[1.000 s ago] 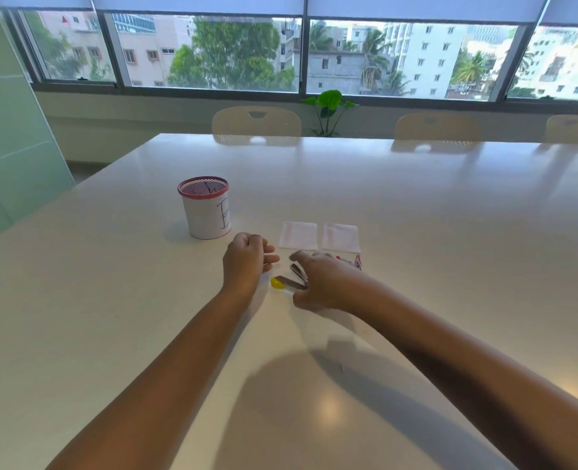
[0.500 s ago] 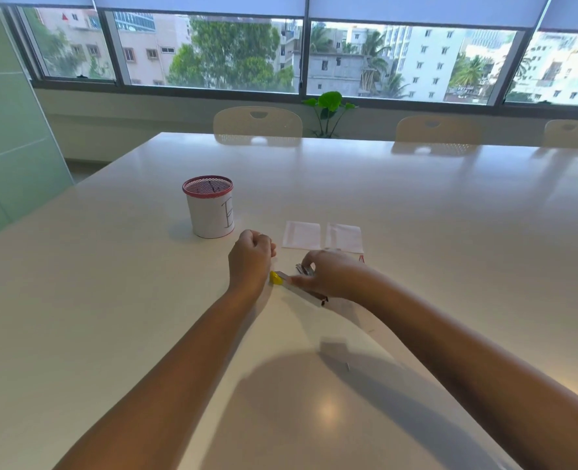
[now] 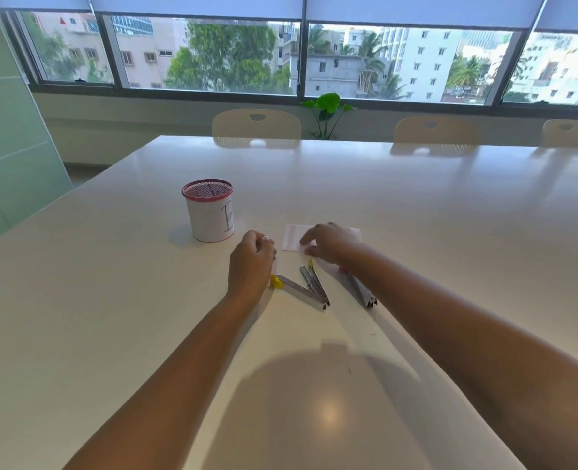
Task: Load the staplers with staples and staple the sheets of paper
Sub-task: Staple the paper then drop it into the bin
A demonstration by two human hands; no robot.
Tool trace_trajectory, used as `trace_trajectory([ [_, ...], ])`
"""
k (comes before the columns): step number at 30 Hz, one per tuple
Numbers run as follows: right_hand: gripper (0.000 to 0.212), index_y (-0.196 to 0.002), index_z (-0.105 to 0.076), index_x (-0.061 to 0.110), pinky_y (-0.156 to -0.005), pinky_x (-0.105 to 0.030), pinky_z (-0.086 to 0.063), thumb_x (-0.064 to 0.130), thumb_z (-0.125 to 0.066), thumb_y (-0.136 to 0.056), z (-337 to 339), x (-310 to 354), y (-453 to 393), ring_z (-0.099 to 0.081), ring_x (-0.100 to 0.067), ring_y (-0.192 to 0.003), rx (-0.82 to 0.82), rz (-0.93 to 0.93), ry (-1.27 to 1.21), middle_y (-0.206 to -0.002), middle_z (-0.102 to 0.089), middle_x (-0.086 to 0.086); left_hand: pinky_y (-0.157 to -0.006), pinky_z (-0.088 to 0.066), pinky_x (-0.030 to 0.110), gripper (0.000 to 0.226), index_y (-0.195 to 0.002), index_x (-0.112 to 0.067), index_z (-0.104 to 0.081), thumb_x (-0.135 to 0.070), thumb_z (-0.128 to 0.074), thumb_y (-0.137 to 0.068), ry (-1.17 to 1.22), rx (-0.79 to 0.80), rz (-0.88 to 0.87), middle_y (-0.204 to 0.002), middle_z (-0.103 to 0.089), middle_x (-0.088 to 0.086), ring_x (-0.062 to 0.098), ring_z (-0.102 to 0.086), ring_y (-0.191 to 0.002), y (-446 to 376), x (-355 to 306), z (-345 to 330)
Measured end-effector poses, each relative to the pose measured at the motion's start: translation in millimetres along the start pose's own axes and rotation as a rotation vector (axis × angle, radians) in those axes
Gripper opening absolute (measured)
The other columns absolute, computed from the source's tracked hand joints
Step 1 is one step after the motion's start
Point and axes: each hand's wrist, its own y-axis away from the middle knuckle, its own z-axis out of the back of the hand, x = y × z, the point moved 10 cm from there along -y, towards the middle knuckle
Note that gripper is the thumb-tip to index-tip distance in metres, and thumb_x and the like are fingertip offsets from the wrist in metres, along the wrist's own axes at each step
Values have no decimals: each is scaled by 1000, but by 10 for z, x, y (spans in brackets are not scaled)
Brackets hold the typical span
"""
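1. Head view, centre of the frame: a yellow-tipped stapler (image 3: 301,289) lies on the white table (image 3: 416,232), swung open into a V, its two metal arms meeting at the lower right end and its yellow ends pointing toward the hands.
2. Just to its right lies a second stapler (image 3: 360,290) with a red end, partly hidden under the right forearm; whether it is open cannot be told.
3. Above the staplers, two small white sheets of paper (image 3: 292,237) lie side by side on the table; the right one is mostly covered by the right hand.
4. The left hand (image 3: 252,257) rests on the table just left of the yellow-tipped stapler, close to its yellow end. Its fingers are curled in toward the palm; whether they pinch anything small cannot be told.
5. The right hand (image 3: 330,242) is over the sheets, fingers extended and relaxed toward the left sheet, grasping nothing that can be seen.
6. Left of centre stands a mesh cup (image 3: 209,210) with a red rim, wrapped in white paper bearing a hand-drawn letter, well apart from the staplers.
7. Upper part of the frame: three pale chairs (image 3: 256,125) at the far table edge, a green plant (image 3: 328,111) between two of them, and wide windows (image 3: 213,52) showing buildings and trees.
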Motion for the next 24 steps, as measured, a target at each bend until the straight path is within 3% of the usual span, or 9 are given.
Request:
trace_trajectory([
  [6, 24, -105, -69, 29, -81, -29, -43, 21, -52, -90, 26, 8, 22, -60, -20, -104, -148, 26, -30, -112, -68, 4, -79, -49, 33, 28, -103, -2, -57, -21, -38, -96, -188, 21, -54, -100, -66, 15, 26, -60, -90, -46, 26, -2],
  [11, 29, -106, -69, 25, -93, -32, -38, 15, -46, -91, 26, 36, 71, -60, -19, -106, -216, 73, -49, -112, -69, 6, -83, -49, 38, 26, -101, -1, -58, -18, -39, -95, -203, -17, -43, -100, -66, 17, 31, -59, -94, -85, 80, 65],
  [16, 31, -112, -64, 26, -95, -30, -37, 14, -44, -92, 22, 49, 77, -63, -19, -103, -277, 89, -44, -107, -71, 2, -80, -46, 30, 23, -96, -1, -59, -14, -40, -96, -162, -92, -158, -96, -65, 14, 23, -56, -86, -1, -95, 92],
  [20, 34, -113, -63, 26, -92, -32, -43, 12, -47, -87, 43, 68, 66, -63, -21, -101, -277, 100, -90, -105, -71, -2, -76, -40, 22, 21, -94, -1, -58, -11, -40, -96, -109, -96, -171, -88, -58, 2, 15, -50, -81, 40, -161, 112],
  [24, 35, -115, -61, 26, -79, -27, -42, 12, -54, -83, 161, -38, 161, -58, -17, -99, -318, 71, -239, -99, -72, 3, -59, -51, 14, 21, -89, -8, -57, -16, -39, -97, 16, -14, -92, -82, -62, 6, 14, -61, -68, 41, -132, 46],
])
